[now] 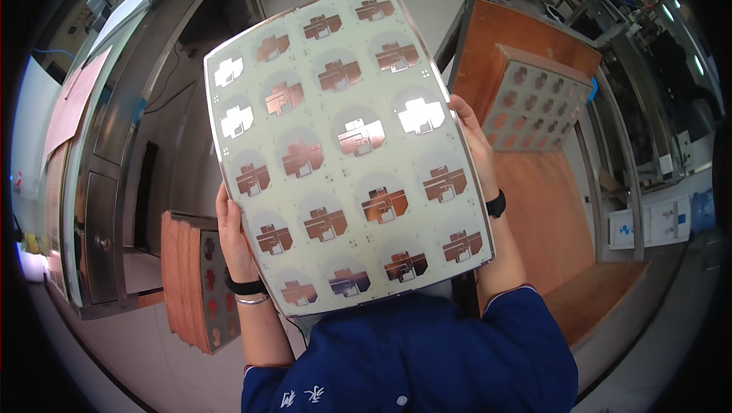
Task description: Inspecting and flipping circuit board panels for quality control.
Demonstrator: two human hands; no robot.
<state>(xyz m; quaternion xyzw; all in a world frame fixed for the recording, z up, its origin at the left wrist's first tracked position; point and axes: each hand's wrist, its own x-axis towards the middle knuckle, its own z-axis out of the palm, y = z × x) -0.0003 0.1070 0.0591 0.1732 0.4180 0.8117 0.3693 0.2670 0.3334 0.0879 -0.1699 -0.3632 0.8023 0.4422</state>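
Here we are with both hands grasping the same thing: a large pale panel (324, 184), held between them, its patterned face up to us, 20 copper-toned patches laid out in 5 rows of 4. Our left hand (235, 241) clasps the left edge, a black wristband (245, 286) and a silver bracelet (252, 300) just below it. Over on the other side, our right hand (476, 142) grips the right edge, farther out from the body. Beyond that hand, a patterned board (536, 106) leans on a wooden stand (541, 222); outward of the left hand, we spot a brown-edged stack (183, 280).
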